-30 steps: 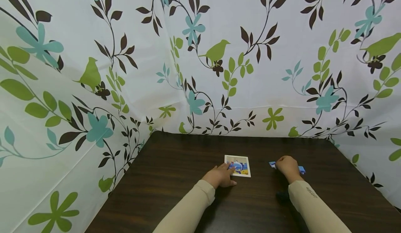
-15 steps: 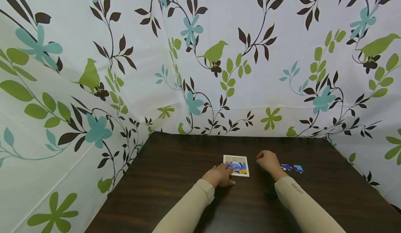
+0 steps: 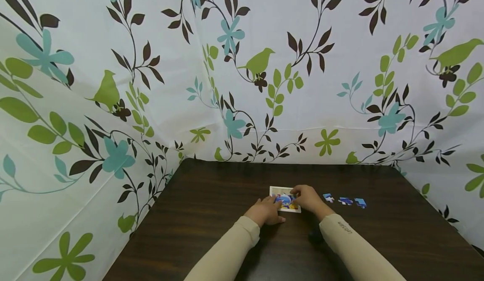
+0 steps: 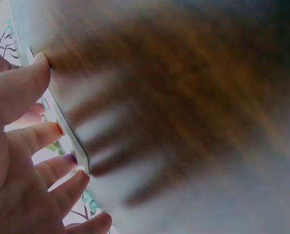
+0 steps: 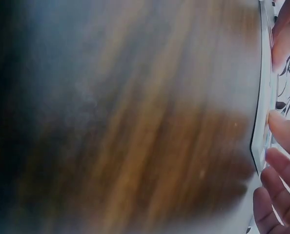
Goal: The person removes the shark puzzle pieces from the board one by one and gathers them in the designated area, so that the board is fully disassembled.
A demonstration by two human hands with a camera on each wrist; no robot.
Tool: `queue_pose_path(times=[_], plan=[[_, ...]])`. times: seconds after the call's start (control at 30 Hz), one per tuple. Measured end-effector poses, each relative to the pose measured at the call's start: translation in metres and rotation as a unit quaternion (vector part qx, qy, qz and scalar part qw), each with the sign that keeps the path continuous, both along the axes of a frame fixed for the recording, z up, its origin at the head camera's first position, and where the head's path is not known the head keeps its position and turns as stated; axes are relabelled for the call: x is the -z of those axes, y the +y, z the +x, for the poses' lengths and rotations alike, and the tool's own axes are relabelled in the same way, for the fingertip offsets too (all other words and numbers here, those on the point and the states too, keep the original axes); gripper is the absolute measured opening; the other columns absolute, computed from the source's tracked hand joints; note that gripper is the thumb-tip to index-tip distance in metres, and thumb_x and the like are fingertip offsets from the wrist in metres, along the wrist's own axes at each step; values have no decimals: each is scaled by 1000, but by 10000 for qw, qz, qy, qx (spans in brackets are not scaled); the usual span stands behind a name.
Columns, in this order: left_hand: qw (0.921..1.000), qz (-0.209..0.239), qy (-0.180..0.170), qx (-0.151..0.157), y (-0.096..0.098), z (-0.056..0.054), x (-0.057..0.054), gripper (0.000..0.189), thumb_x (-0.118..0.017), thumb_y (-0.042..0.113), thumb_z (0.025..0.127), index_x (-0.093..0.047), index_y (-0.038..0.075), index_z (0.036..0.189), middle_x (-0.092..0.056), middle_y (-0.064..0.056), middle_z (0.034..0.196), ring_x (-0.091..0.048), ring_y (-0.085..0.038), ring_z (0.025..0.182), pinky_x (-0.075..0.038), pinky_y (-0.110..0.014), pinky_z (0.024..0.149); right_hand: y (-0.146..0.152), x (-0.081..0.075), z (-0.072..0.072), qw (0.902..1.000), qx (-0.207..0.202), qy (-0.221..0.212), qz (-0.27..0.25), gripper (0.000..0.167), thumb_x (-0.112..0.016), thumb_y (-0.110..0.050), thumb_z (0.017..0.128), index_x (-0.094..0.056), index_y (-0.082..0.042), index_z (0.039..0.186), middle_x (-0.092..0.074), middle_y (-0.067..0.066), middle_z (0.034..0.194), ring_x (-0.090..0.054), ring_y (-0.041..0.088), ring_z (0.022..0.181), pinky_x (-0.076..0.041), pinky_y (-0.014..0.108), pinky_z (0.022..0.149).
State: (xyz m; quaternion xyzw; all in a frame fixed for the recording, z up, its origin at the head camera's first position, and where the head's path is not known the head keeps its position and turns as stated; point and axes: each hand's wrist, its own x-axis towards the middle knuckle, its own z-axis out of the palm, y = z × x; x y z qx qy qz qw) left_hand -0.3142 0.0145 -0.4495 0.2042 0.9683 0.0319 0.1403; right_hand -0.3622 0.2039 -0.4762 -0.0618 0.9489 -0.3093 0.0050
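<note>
A patterned fabric backdrop (image 3: 264, 104) stands behind the dark worktop (image 3: 211, 197). The hands are near each other at the framed puzzle (image 3: 285, 199), which lies flat on the worktop. The left hand (image 3: 266, 211) rests extended fingers on its left side. The right hand (image 3: 308, 198) is at its right side; whether it pinches a piece cannot be determined. Three loose puzzle pieces (image 3: 345, 201) lie to the right.

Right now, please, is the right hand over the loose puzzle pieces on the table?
No, the right hand is at the framed puzzle, while three loose pieces lie farther right.
</note>
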Motion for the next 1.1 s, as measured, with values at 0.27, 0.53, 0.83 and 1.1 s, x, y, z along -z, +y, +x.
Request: queue_pose_path(times=[0.27, 0.53, 0.83, 1.1], plan=[[9985, -335, 412, 140, 6, -2, 1, 66, -58, 58, 93, -45, 26, 150, -38, 0, 158, -38, -21, 145, -35, -47, 117, -1, 1, 0, 10000, 29, -8, 62, 27, -82, -8, 78, -74, -6, 104, -68, 7, 97, -59, 20, 86, -53, 43, 80], [9929, -652, 928, 365, 18, -5, 4, 67, -55, 61, 94, -45, 24, 149, -38, 4, 158, -39, -19, 143, -42, -42, 111, -2, 0, 0, 9999, -6, 98, 35, 29, -82, -7, 77, -74, -6, 104, -69, 7, 96, -61, 21, 87, -54, 43, 80], [9966, -388, 510, 518, 21, -8, 11, 71, -52, 61, 95, -33, 29, 156, -27, 6, 164, -25, -16, 152, -35, -42, 118, -2, -4, -1, 9997, -138, 222, 31, 29, -80, -4, 76, -73, -4, 105, -71, 8, 99, -63, 22, 89, -55, 44, 79], [9973, -382, 329, 529, 24, -9, 14, 72, -53, 59, 95, -32, 28, 156, -25, 5, 165, -22, -17, 153, -37, -42, 116, -2, -1, -1, 9999, -76, 138, 34, 30, -79, -2, 77, -73, -5, 106, -68, 8, 100, -62, 23, 90, -55, 44, 78]])
